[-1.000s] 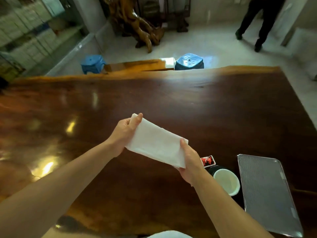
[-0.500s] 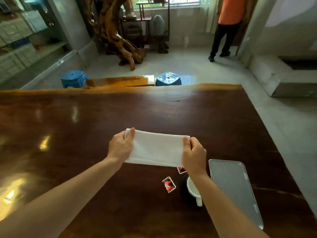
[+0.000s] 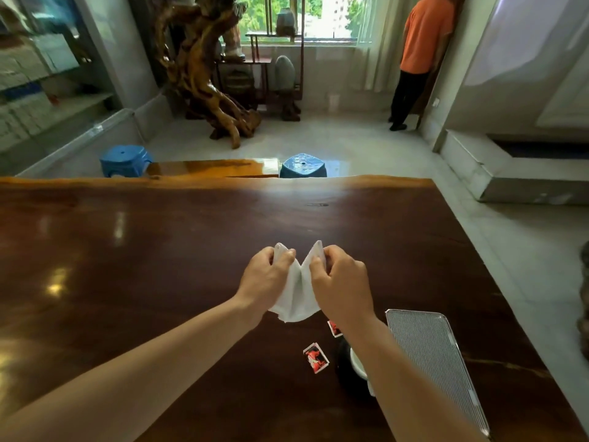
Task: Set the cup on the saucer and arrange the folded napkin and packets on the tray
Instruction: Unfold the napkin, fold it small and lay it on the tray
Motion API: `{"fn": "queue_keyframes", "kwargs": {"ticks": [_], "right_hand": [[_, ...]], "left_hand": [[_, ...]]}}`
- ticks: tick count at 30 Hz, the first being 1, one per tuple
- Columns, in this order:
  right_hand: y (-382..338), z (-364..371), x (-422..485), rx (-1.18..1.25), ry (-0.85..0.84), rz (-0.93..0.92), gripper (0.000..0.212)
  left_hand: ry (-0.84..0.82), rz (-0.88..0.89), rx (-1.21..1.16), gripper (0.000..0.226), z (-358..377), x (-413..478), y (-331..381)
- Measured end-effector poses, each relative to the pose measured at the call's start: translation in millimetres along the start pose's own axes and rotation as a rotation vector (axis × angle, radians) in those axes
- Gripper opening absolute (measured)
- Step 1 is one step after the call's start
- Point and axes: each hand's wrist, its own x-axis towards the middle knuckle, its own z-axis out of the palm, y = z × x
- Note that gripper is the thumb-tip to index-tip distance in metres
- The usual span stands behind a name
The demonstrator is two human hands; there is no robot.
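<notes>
Left hand [image 3: 266, 275] and right hand [image 3: 342, 282] brought close together; napkin [image 3: 298, 295], earlier stretched flat between them, now folded into V, ends up, fold sagging. View tilted up; second packet [image 3: 315, 357] uncovered.

Glossy wooden table [image 3: 159, 250] (sunlit window [image 3: 318, 17])
</notes>
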Motion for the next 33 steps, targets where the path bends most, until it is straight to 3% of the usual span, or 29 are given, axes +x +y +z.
{"fn": "queue_keyframes", "kwargs": {"ticks": [4, 11, 14, 16, 19, 22, 24, 25, 27, 30, 33], "right_hand": [[-24.1, 19.7, -13.4, -0.015, -0.064, -0.068, 0.019], [-44.0, 40.4, -37.1, -0.099, -0.110, -0.242, 0.035], [-51.6, 49.4, -47.7, -0.081, -0.142, -0.258, 0.046], [-54.7, 53.2, -52.5, -0.031, -0.161, -0.264, 0.030], [-54.2, 54.3, -54.0, 0.129, -0.073, -0.121, 0.022], [-47.6, 48.1, -49.4, 0.238, 0.004, 0.181, 0.043], [-44.5, 44.7, -50.1, 0.328, -0.104, 0.404, 0.062], [-43.2, 43.8, -52.6, 0.438, -0.162, 0.490, 0.065], [-42.3, 43.1, -60.3, 0.690, -0.223, 0.588, 0.050], [-43.9, 43.6, -72.8, 0.789, -0.208, 0.516, 0.032], [-47.6, 43.0, -74.3, 0.735, -0.228, 0.459, 0.019]], "left_hand": [[-0.127, -0.094, -0.160, 0.034, -8.9, -0.4, -5.8], [-0.267, -0.297, -0.532, 0.050, -45.2, -5.4, -11.8], [-0.354, -0.213, -0.508, 0.059, -59.3, -4.5, -18.1], [-0.363, -0.139, -0.461, 0.045, -67.6, -3.7, -24.1], [-0.423, -0.121, -0.481, 0.020, -87.0, -0.6, -32.7], [-0.629, -0.128, -0.619, 0.014, -107.0, 2.7, -43.0], [-0.749, -0.136, -0.699, 0.016, -115.5, 2.9, -51.7], [-0.790, -0.140, -0.695, 0.020, -118.1, 2.9, -55.0], [-0.853, -0.131, -0.560, 0.033, -120.9, 4.0, -61.0], [-0.983, -0.017, -0.195, 0.053, -121.8, 2.4, -59.8], [-0.938, 0.080, -0.011, 0.034, -112.9, -6.6, -49.9]]}}
